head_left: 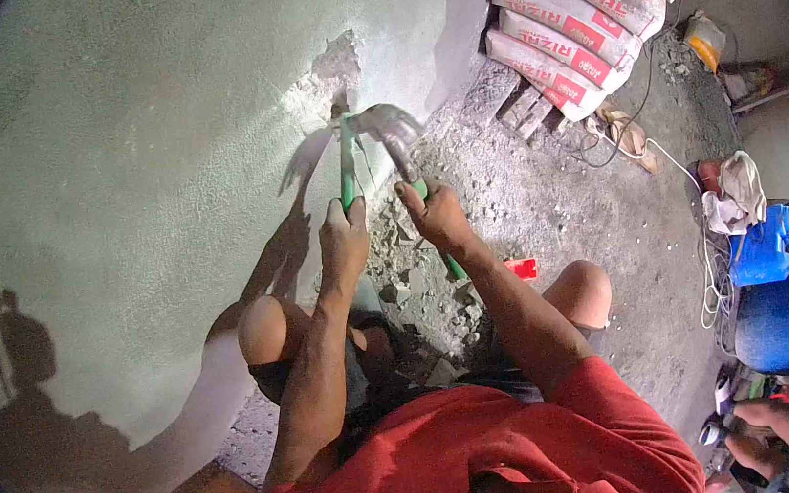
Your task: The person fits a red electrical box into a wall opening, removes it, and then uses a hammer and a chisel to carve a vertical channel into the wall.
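Observation:
My left hand is wrapped round the green shaft of a chisel, whose far end meets the grey wall just below a rough, broken patch. In my right hand is a hammer with a green handle; its blurred metal head is beside the chisel's upper part. Whether the two tools touch cannot be made out. Broken rubble lies on the floor under my hands.
Stacked cement bags stand at the upper right. A red object lies beside my knee. Cables, a blue jug and a blue barrel are at the right. Another person's legs show at the lower right.

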A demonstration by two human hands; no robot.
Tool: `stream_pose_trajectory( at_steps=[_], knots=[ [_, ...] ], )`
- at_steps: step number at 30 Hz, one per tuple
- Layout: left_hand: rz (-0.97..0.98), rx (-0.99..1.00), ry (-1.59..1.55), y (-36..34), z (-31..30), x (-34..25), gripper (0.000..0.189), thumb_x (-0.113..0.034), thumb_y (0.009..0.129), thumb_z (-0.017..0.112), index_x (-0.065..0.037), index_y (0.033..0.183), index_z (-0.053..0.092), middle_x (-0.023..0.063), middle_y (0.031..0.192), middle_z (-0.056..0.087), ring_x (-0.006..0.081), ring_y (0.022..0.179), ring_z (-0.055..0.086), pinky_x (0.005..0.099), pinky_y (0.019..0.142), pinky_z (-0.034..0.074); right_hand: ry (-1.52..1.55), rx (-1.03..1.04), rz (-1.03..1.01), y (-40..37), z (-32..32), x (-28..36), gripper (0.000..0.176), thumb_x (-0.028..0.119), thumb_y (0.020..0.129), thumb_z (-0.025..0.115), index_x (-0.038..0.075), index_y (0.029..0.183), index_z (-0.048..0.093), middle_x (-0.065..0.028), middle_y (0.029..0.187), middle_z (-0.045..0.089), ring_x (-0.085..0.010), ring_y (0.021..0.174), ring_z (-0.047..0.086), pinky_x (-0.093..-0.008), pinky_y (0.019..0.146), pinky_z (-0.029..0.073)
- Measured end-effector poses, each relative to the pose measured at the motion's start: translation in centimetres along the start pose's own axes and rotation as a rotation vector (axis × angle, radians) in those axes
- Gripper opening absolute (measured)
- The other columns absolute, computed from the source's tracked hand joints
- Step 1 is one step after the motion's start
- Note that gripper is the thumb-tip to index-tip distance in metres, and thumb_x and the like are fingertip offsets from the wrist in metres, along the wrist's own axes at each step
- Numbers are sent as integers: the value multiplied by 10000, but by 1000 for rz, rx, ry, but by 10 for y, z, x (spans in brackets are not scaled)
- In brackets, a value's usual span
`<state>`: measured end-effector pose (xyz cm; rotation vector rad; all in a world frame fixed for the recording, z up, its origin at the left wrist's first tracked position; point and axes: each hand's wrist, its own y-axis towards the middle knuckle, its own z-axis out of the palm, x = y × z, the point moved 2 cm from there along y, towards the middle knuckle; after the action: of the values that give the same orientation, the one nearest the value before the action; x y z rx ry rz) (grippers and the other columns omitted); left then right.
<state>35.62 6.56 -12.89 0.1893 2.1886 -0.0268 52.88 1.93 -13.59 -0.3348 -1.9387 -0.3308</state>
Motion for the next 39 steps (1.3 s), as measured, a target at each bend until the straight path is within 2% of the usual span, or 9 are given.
stream_pose_trajectory(
  at_steps=[3,7,9,10,13,19,25,32,39],
  knots=[
    [-28,9,-12,6,-4,-2,347,-319,990,523,27,963,533,277,779,621,494,754,612,507,620,452,143,86,223,4,-8,22,394,383,923,633,-8,882,619,-86,630,585,-166,602,557,-342,571,459],
    [-93,80,-62,3,-7,0,378,-346,988,520,32,978,533,284,793,623,495,783,622,508,641,454,219,-35,-38,6,-18,47,388,414,953,583,29,903,589,31,624,521,-65,563,457,-254,494,381],
    [-40,36,-19,5,-5,4,415,-378,983,515,37,979,536,289,787,620,478,772,631,495,635,454,155,-103,-230,8,-12,38,382,403,950,589,23,911,596,-4,631,547,-92,566,478,-292,505,406],
    [-36,48,-42,5,-4,6,427,-385,980,516,41,979,538,292,791,619,477,777,632,496,638,454,114,-68,-118,5,-9,41,417,377,903,658,-31,984,631,-184,695,631,-245,639,600,-403,631,490],
    [-294,159,-117,6,8,27,423,-370,972,528,53,979,544,309,810,619,494,795,620,508,651,449,-256,55,26,22,8,-9,450,384,893,674,-52,989,622,-205,729,645,-259,667,618,-413,650,496],
    [213,92,239,-42,30,12,375,-332,968,555,42,960,550,281,727,620,489,701,620,507,593,465,181,-27,99,-3,-41,5,401,402,954,584,3,952,620,-12,626,559,-102,545,512,-285,508,429],
    [143,26,-113,-7,7,-7,314,-293,1007,519,1,898,523,178,580,562,379,523,599,457,491,437,343,-119,136,-13,-65,23,440,466,990,490,64,816,525,-14,599,498,-108,472,473,-277,448,399],
    [-18,56,-65,10,11,10,462,-458,966,520,3,939,526,256,714,599,460,713,612,512,629,453,236,-124,59,-29,-58,27,427,433,999,471,68,782,518,-26,582,503,-120,471,486,-279,444,390],
    [43,-15,-239,17,8,11,448,-417,957,536,28,912,517,270,657,529,476,641,557,493,587,425,116,-108,-147,-37,-38,33,447,463,980,495,53,803,520,-16,593,515,-110,486,484,-273,455,382]
  ],
)
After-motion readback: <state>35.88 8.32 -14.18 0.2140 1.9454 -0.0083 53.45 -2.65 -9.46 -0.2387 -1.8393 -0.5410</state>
